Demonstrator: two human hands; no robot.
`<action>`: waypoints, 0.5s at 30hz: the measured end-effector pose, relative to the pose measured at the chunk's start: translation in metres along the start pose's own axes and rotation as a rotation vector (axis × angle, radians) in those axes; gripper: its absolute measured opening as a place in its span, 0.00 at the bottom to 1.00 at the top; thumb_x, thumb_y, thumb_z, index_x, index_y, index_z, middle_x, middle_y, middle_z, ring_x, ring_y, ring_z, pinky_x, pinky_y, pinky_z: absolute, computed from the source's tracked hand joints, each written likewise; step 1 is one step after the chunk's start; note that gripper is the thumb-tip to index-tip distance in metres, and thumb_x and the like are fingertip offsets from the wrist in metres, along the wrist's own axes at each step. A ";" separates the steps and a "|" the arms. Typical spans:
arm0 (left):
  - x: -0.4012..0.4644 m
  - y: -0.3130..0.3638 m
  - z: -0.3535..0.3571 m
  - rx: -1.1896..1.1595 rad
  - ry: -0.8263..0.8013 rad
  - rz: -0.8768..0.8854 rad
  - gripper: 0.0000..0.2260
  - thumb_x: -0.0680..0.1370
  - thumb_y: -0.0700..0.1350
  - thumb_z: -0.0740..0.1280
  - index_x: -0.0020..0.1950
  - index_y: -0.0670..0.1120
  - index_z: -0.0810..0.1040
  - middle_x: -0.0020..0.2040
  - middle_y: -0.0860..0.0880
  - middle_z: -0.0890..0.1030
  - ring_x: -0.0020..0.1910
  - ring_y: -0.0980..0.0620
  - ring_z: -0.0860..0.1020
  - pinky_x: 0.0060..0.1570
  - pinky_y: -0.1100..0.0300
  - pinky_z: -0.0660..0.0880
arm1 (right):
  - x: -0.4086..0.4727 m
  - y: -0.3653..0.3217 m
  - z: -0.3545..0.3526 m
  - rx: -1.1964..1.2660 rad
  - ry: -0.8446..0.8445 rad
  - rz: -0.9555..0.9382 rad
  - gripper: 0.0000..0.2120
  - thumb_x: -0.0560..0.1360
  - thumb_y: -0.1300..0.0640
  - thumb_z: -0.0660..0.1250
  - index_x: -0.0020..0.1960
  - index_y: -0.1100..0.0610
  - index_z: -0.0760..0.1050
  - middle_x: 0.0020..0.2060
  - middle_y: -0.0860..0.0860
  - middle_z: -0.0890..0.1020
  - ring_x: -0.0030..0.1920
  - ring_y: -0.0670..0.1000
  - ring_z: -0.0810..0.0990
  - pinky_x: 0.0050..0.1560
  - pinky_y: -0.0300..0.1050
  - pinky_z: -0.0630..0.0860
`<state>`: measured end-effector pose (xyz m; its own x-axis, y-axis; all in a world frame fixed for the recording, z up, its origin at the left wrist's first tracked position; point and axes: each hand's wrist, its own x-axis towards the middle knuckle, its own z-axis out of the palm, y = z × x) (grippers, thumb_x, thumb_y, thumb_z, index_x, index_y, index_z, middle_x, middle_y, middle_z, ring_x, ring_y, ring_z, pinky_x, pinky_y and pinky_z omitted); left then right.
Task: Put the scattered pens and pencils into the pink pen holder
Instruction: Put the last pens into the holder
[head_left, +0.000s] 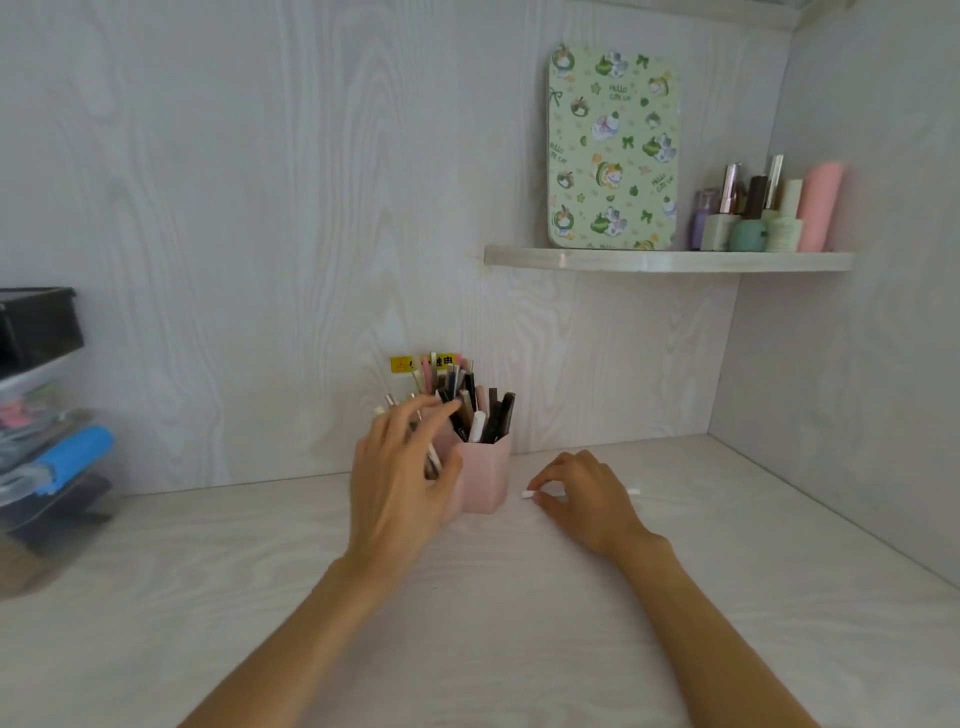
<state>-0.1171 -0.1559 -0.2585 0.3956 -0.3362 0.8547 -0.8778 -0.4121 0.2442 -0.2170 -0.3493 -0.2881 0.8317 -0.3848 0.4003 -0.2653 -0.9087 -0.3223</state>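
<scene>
The pink pen holder (485, 475) stands on the desk near the back wall, packed with several pens and pencils (480, 415), mostly black and white. My left hand (402, 478) is in front of the holder's left side. Its fingers are spread, the fingertips touch the pen tops and the thumb rests against the holder's wall, hiding that side. Right of the holder a white pen (528, 494) lies flat on the desk. My right hand (584, 491) covers its middle with the fingertips closed on it, so only the two ends show.
Stacked plastic drawers (41, 426) with a blue item stand at the left desk edge. A wall shelf (665, 260) at upper right carries a green patterned board and several small bottles. The right side wall (841, 364) closes the corner behind my right hand.
</scene>
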 end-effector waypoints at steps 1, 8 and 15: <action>-0.008 -0.008 -0.003 -0.040 0.041 -0.059 0.20 0.71 0.46 0.72 0.62 0.52 0.75 0.59 0.53 0.76 0.56 0.52 0.71 0.48 0.56 0.71 | 0.000 0.000 -0.002 0.007 0.039 -0.015 0.08 0.76 0.53 0.64 0.52 0.49 0.79 0.51 0.47 0.80 0.55 0.49 0.73 0.52 0.41 0.67; -0.022 -0.037 0.003 -0.441 -0.164 -0.634 0.25 0.68 0.62 0.71 0.61 0.55 0.70 0.54 0.60 0.76 0.50 0.58 0.76 0.46 0.58 0.72 | 0.008 -0.032 -0.047 0.439 0.643 0.033 0.05 0.78 0.53 0.62 0.53 0.49 0.71 0.44 0.45 0.80 0.42 0.43 0.79 0.44 0.35 0.75; -0.022 -0.043 0.006 -0.645 -0.297 -0.686 0.03 0.70 0.57 0.72 0.41 0.64 0.79 0.42 0.63 0.82 0.47 0.62 0.80 0.49 0.60 0.74 | 0.031 -0.093 -0.097 0.747 0.844 -0.132 0.14 0.77 0.62 0.62 0.60 0.51 0.68 0.44 0.48 0.81 0.45 0.43 0.83 0.48 0.32 0.77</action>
<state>-0.0867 -0.1358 -0.2900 0.8482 -0.4318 0.3067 -0.3773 -0.0863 0.9221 -0.2133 -0.2921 -0.1627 0.1615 -0.5364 0.8284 0.3924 -0.7353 -0.5526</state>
